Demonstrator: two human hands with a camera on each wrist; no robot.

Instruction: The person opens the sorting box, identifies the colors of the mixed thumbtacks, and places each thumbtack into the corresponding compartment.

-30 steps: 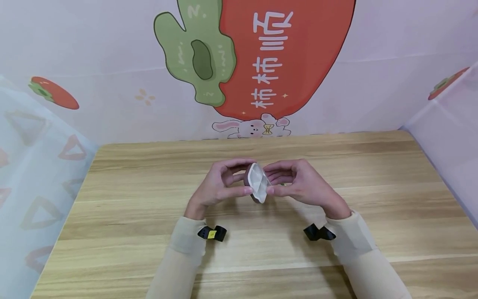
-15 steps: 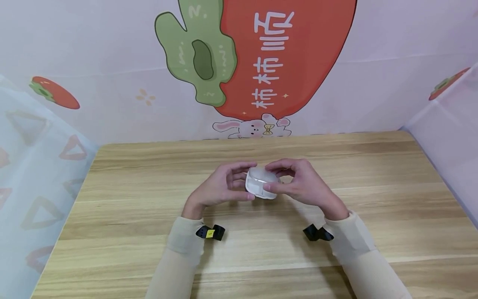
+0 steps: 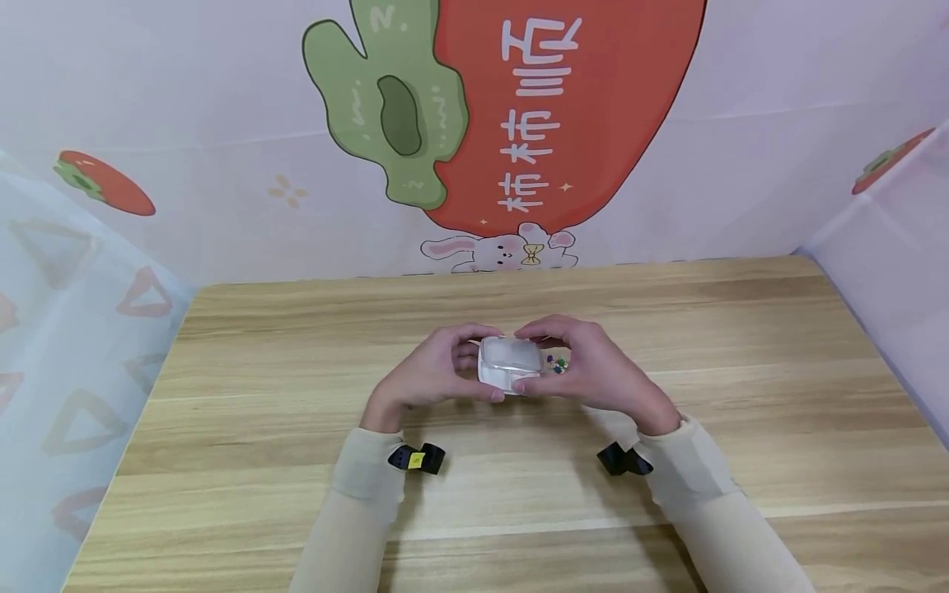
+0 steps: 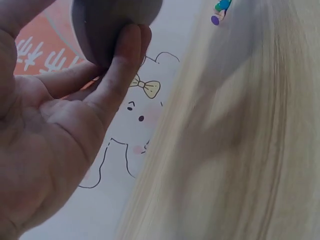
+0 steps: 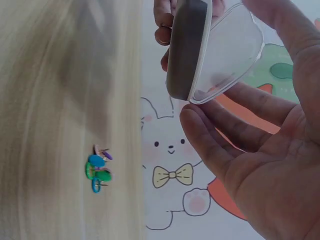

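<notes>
A small compartment box (image 3: 495, 376) is held above the table between both hands. Its base (image 5: 187, 50) is grey-brown outside and white inside, and its clear lid (image 5: 235, 55) stands ajar. My left hand (image 3: 426, 375) grips the base from the left, fingers behind and thumb in front. From the right, my right hand (image 3: 604, 371) holds the lid between thumb and fingers. Below the box, several thumbtacks (image 5: 97, 170) in blue, green and purple lie in a small heap, partly hidden behind the right hand in the head view.
The wooden table (image 3: 282, 461) spreads on all sides of the hands. At its back edge rises a white printed cloth (image 3: 245, 206) with a large red fruit and a rabbit. More cloth hangs at left and right. A black strap camera sits on each wrist.
The box has turned from standing on edge to lying flatter, with its lid facing up. My right hand shifted slightly left, and the thumbtacks have come into clearer view beside it.
</notes>
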